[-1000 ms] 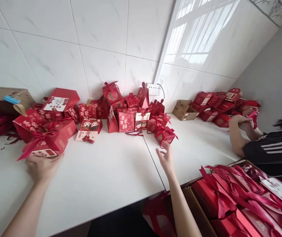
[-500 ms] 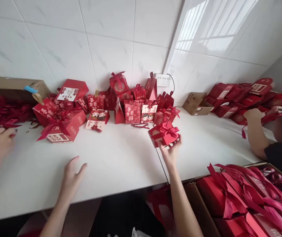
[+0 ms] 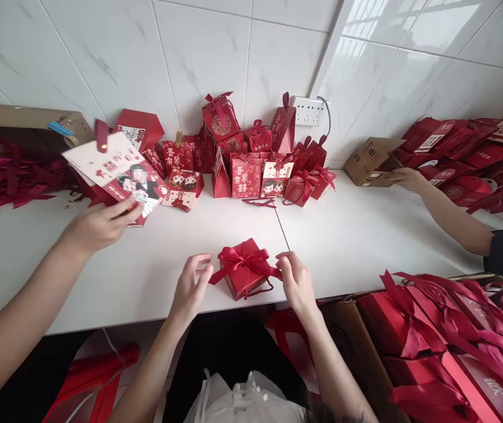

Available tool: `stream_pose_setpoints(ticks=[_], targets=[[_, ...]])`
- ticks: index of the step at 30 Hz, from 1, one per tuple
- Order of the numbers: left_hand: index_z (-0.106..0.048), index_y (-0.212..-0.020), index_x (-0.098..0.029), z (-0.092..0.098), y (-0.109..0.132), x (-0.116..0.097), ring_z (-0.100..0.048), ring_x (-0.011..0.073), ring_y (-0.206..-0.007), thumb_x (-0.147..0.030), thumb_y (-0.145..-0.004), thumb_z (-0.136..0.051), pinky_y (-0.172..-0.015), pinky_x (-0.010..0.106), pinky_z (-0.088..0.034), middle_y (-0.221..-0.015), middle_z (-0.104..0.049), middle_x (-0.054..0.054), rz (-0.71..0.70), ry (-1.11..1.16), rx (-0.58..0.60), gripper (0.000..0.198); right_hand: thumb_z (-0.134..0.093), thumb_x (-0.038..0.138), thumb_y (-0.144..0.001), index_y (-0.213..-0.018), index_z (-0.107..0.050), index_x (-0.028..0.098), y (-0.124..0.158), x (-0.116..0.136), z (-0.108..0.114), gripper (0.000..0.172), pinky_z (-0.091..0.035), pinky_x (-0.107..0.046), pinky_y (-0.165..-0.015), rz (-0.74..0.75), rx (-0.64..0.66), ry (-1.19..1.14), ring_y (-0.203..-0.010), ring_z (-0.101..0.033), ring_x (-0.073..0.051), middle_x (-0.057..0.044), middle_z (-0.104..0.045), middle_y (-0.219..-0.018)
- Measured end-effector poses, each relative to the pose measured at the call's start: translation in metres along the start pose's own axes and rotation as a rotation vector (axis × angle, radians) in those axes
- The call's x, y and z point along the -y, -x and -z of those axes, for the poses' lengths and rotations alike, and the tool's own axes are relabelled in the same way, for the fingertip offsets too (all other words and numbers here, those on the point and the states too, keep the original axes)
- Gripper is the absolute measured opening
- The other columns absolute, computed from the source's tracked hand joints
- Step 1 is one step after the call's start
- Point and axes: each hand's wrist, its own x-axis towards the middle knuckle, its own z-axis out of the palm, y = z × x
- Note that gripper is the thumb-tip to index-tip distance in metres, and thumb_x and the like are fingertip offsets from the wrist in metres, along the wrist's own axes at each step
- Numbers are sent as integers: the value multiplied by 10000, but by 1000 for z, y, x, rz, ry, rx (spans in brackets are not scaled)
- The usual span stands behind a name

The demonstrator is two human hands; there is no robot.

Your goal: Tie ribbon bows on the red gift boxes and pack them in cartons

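A small red gift box (image 3: 238, 282) with a red ribbon bow (image 3: 245, 260) on top stands near the front edge of the white table, a thin cord looping at its lower right. My left hand (image 3: 191, 286) is beside the bow's left tail, thumb and fingers curved and apart, with the tail's end showing just below the thumb. On the other side, my right hand (image 3: 298, 286) has thumb and fingers at the right tail and appears to pinch it; the exact contact is partly hidden.
Several red gift boxes (image 3: 245, 176) stand along the wall. At left, a co-worker's hand (image 3: 106, 223) holds a card-fronted box (image 3: 119, 164). Another person's hand (image 3: 410, 179) touches a small cardboard box (image 3: 368, 164). A carton (image 3: 344, 335) of ribboned boxes is at lower right.
My right hand has brought the bowed gift box to the front of the table. My left hand has moved right to its side. The left co-worker has picked up a card-fronted box.
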Motion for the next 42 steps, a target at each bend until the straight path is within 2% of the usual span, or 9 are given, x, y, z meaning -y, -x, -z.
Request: stream_pose_setpoints(ticks=[3,5,16,25,30,34,38,41,42], targets=[[-492,-666,-210,4,-4,-21,-582,186,-638,-605,-795,-444,-601,275,-442,-642,-590,2,82,-222,209,418,-288,606,-890,-608,-428,211,-18,8,8,505,-377,-269,-546,-55,213,31,-541,-471,-144,4,-500,-559],[-432,-616,-214,2,-4,-27,-515,157,-543,-588,-823,-411,-542,252,-396,-553,-510,-26,59,-230,291,428,-366,598,-871,-571,-375,214,-17,12,5,487,-327,-247,-499,-35,277,25,-497,-405,-120,33,-425,-507],[-467,-671,-214,0,9,-30,-481,135,-568,-479,-843,-405,-561,225,-395,-619,-521,-20,-35,-250,33,321,-420,604,-855,-589,-459,192,6,15,5,491,-342,-231,-510,-75,370,-64,-496,-441,-109,18,-508,-525],[-521,-698,-230,-4,42,-35,-548,159,-611,-448,-838,-453,-592,237,-432,-676,-598,3,-67,-286,99,267,-432,597,-852,-556,-407,203,-3,13,-4,493,-290,-228,-446,-95,298,-134,-422,-367,-92,46,-414,-443],[-581,-667,-225,-10,49,-23,-608,182,-668,-419,-863,-427,-650,258,-461,-681,-652,20,37,-130,391,316,-453,587,-839,-554,-400,206,-7,6,-11,479,-292,-221,-431,-112,364,-263,-427,-362,-90,41,-442,-451],[-674,-696,-234,28,37,-9,-617,175,-633,-416,-770,-577,-606,242,-453,-677,-686,3,55,-170,682,219,-471,595,-827,-564,-408,205,-9,2,-12,474,-296,-220,-436,-118,385,-330,-441,-368,-92,43,-449,-463],[-587,-640,-219,49,-2,-23,-532,148,-505,-538,-810,-456,-543,244,-413,-569,-612,-13,32,-274,400,384,-475,575,-839,-565,-419,203,-11,1,-10,466,-301,-225,-458,-101,397,-332,-446,-374,-92,41,-462,-461],[-505,-662,-212,28,-33,-45,-532,153,-553,-561,-815,-439,-558,243,-395,-604,-578,-15,-22,-335,190,386,-481,576,-834,-556,-421,203,-13,2,-11,469,-310,-230,-464,-94,391,-331,-442,-389,-94,37,-471,-461],[-495,-675,-212,19,-39,-50,-537,154,-578,-557,-804,-464,-566,241,-393,-631,-582,-16,-30,-334,206,370,-482,580,-831,-553,-421,204,-14,3,-11,472,-310,-231,-462,-93,387,-329,-438,-391,-95,37,-471,-460]])
